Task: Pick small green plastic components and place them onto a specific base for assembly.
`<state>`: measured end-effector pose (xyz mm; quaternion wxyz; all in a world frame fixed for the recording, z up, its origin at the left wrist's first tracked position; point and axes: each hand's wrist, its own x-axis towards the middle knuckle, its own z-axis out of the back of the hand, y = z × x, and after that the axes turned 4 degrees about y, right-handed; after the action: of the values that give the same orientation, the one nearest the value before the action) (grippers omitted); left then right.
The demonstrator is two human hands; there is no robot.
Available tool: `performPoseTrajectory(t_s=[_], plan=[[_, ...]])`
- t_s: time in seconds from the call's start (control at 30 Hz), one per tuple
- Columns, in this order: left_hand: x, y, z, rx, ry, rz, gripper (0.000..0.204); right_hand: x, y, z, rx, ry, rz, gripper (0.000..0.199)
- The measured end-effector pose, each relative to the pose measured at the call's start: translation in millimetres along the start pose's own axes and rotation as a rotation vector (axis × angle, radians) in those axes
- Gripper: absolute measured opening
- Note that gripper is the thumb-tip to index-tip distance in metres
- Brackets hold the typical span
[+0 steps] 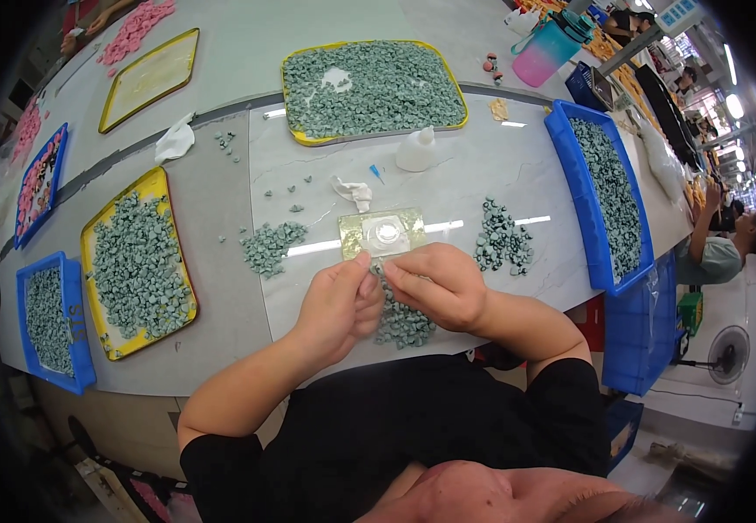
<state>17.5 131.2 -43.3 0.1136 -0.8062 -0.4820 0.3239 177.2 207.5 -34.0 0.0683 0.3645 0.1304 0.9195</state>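
Note:
My left hand (336, 303) and my right hand (441, 283) meet over the table, thumbs and fingers pinched together. Between their fingertips shows a small grey-green piece (376, 268), mostly hidden by the fingers. Just beyond them lies a flat yellowish pad (356, 228) with a small clear round dish (387, 232) on it. A pile of the same green pieces (404, 326) sits under my right hand. Another pile (273, 247) lies to the left, and a darker green one (504, 237) to the right.
Beyond the pad are a crumpled white tissue (354, 193), a blue tip (376, 174) and a white squeeze bottle (416, 151). Yellow trays of green pieces stand at the back (378, 136) and left (188, 301). A blue bin (561, 139) is at right; a bottle (552, 50) stands behind.

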Motion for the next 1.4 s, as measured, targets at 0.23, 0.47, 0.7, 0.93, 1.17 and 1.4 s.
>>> performPoseTrajectory(t_s=[0.23,0.47,0.7,0.93,1.17,1.4], plan=[[-4,-2,3,0.003,0.015,0.013,0.040,7,1,-4,-0.105,0.025,0.117,0.025],[-10,3,7,0.056,0.010,-0.100,0.038,8,1,-10,-0.090,0.036,0.169,0.020],[-17,13,-1,0.208,-0.098,-0.357,0.036,5,4,-24,0.023,-0.064,0.168,0.024],[-19,6,4,0.225,-0.082,-0.334,0.036,11,1,-14,0.244,0.059,-0.076,0.026],[-16,-2,7,0.214,0.057,0.069,0.039,2,-36,53,0.148,0.616,-0.541,0.015],[-10,-5,5,0.036,0.007,0.110,0.027,-22,-43,73,0.038,0.830,-0.666,0.016]])
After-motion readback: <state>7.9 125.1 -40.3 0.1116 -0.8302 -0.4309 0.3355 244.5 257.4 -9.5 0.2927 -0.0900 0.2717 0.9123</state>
